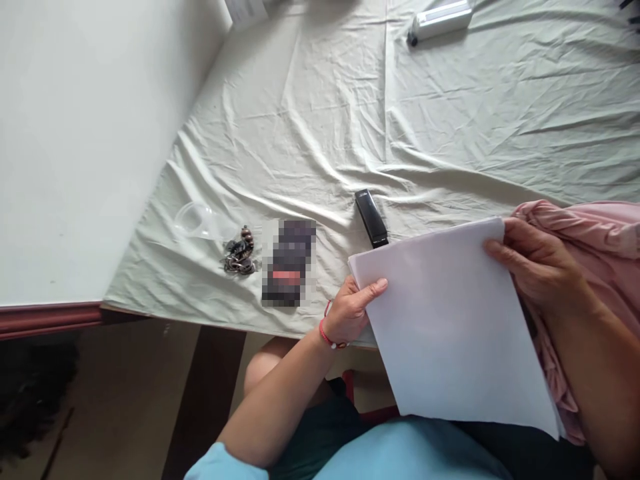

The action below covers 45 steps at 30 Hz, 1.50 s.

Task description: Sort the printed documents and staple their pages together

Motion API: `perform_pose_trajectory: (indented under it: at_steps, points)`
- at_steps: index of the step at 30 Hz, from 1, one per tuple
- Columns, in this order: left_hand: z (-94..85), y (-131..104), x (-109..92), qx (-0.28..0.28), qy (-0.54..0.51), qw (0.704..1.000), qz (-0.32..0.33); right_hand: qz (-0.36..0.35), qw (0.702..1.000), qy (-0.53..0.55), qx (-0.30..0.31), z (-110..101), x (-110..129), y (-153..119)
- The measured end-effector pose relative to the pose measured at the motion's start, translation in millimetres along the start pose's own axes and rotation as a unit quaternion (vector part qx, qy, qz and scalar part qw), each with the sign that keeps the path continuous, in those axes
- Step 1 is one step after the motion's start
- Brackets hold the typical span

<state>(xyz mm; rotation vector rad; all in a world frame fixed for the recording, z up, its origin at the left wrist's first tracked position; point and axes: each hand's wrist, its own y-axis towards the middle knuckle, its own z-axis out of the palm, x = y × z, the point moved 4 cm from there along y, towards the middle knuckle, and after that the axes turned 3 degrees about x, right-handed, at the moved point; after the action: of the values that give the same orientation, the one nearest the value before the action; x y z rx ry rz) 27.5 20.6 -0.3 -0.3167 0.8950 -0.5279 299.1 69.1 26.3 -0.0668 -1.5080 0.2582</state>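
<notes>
A stack of white paper sheets (445,327) is held up over the table's front edge and my lap. My left hand (350,310) grips its left side near the upper left corner, thumb on top and fingers hidden underneath. At the upper right corner my right hand (543,263) pinches the stack, thumb on the face and the other fingers behind. Just beyond the paper's top edge lies a black stapler (371,217), its near end close to the sheets.
A pale cloth (320,140) with wrinkles covers the table. Left of my hands lie a blurred-out dark rectangular item (290,260), a bunch of keys (240,253) and a clear plastic cup (195,220). A white device (443,20) stands far back. Pink fabric (595,247) lies at right.
</notes>
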Motion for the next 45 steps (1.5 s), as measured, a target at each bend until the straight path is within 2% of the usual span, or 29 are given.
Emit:
perform_pose_trajectory:
  at_steps: [5, 10, 17, 23, 29, 32, 36, 40, 43, 45]
  points:
    - [2.2, -5, -11, 0.031, -0.011, 0.999, 0.041, 0.032, 0.999, 0.002, 0.020, -1, -8, 3]
    - [0.3, -6, -12, 0.046, 0.020, 0.998, 0.036, 0.079, 0.996, -0.009, 0.042, -6, -17, 6]
    - [1.8, -3, -12, 0.047, 0.030, 0.997, 0.045, 0.112, 0.991, -0.003, 0.069, -2, -14, 3]
    - [6.9, -4, -9, 0.025, 0.009, 0.999, 0.041, 0.093, 0.994, -0.024, 0.042, -2, -11, 4]
    - [4.5, -3, 3, 0.052, 0.069, 0.996, 0.012, 0.024, 0.997, -0.028, -0.065, -15, -10, 7]
    - [-1.6, -2, 9, 0.038, 0.096, 0.995, 0.006, 0.003, 0.996, -0.010, -0.090, -16, -10, 7]
    - [-8.1, -1, 12, 0.012, 0.092, 0.996, 0.003, 0.006, 0.996, 0.005, -0.084, -12, -8, 9]
    - [-9.8, 1, 12, -0.003, 0.080, 0.997, 0.016, -0.025, 0.996, 0.039, -0.077, -11, -2, 9]
    - [-9.6, 3, 9, -0.017, 0.072, 0.997, 0.025, 0.016, 0.999, 0.026, -0.034, -10, -5, 7]
    - [-8.6, 3, 9, -0.012, 0.076, 0.997, 0.021, 0.047, 0.998, -0.001, -0.034, -11, -8, 5]
